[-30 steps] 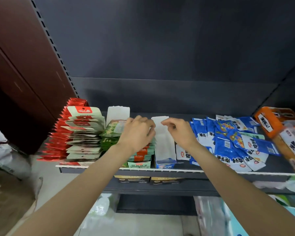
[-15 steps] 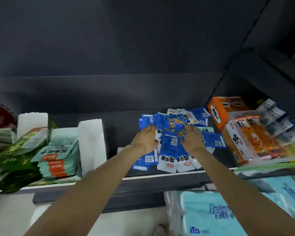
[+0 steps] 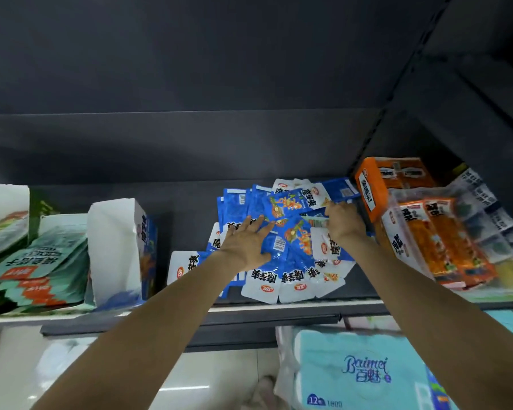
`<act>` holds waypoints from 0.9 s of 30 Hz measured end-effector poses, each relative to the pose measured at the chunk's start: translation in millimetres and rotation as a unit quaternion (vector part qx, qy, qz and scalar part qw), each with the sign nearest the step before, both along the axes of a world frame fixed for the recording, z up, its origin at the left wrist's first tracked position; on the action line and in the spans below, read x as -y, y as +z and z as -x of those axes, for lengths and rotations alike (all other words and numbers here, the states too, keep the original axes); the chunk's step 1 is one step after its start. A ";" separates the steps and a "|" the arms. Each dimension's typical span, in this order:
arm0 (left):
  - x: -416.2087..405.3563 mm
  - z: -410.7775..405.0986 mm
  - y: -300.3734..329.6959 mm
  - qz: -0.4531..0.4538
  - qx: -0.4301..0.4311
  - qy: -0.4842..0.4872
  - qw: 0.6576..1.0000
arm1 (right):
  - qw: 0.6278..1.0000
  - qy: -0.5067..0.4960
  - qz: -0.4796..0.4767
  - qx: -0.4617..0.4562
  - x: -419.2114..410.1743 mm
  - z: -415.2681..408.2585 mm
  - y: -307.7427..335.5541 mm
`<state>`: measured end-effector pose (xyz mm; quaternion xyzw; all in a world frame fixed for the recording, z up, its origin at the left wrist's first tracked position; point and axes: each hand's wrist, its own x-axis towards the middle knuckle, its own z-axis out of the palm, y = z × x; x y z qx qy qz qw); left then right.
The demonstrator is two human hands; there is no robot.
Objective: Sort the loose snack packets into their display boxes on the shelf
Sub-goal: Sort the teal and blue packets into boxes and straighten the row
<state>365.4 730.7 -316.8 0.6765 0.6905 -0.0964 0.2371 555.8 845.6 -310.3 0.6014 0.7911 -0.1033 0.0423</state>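
Both hands on the loose heap of blue snack packets on the shelf. Left hand flat, fingers straight and spread, pressing the heap from above — holding nothing. Right hand curled at the heap's far right edge, seemingly pinching a packet rim; exact hold hard to tell.

Open-topped white and blue display box well to the left of the left hand, across a bare stretch of shelf. Orange boxes just right of the right hand.

Likely risks: glossy packets sliding out from under the flat palm and over the shelf lip below the wrists; too many gathered at once, spilling on the carry leftward.

Legible writing: "Baimei" and "12" on the tissue pack beneath the right forearm. Packet print in Chinese characters, upside down, not clearly readable.
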 end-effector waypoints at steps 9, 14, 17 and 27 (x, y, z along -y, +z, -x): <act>-2.0 -3.3 35.7 -0.158 0.296 0.190 0.923 | 0.972 0.148 -0.140 -0.115 19.9 21.8 65.2; 13.6 27.7 80.4 -0.319 0.317 0.231 0.863 | 0.934 0.165 -0.095 -0.302 42.4 50.2 94.6; 33.1 63.3 102.2 -0.359 0.283 0.217 0.863 | 0.914 0.146 -0.027 -0.378 64.3 74.1 105.6; 131.7 198.7 140.7 -0.397 0.243 0.322 0.824 | 0.834 0.052 0.188 -0.516 152.7 185.3 138.4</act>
